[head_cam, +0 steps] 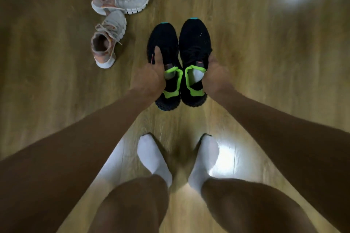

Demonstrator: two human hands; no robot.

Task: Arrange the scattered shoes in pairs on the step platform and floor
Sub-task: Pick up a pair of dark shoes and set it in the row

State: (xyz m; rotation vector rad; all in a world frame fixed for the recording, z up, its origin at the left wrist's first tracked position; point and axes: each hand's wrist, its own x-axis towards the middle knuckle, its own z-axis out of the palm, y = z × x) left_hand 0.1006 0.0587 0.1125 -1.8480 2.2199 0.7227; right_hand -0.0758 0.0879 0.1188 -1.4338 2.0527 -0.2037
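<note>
Wooden floor (pixel 246 43) fills my view, my socked feet (pixel 153 157) planted at the bottom. Ahead of them I hold the black pair side by side, toes pointing away: left black shoe (pixel 162 39) and right black shoe (pixel 195 38), sides touching. They look light, with soft knit uppers, so the firmer green collars look the best hold. My left hand (pixel 149 79) is closed on its shoe, thumb over the top; my right hand (pixel 216 75) grips its shoe from the outer side. Over to the left, the pale sneakers (pixel 117 0) lie scattered, one tipped (pixel 108 39) nearer me. No step platform in sight.
</note>
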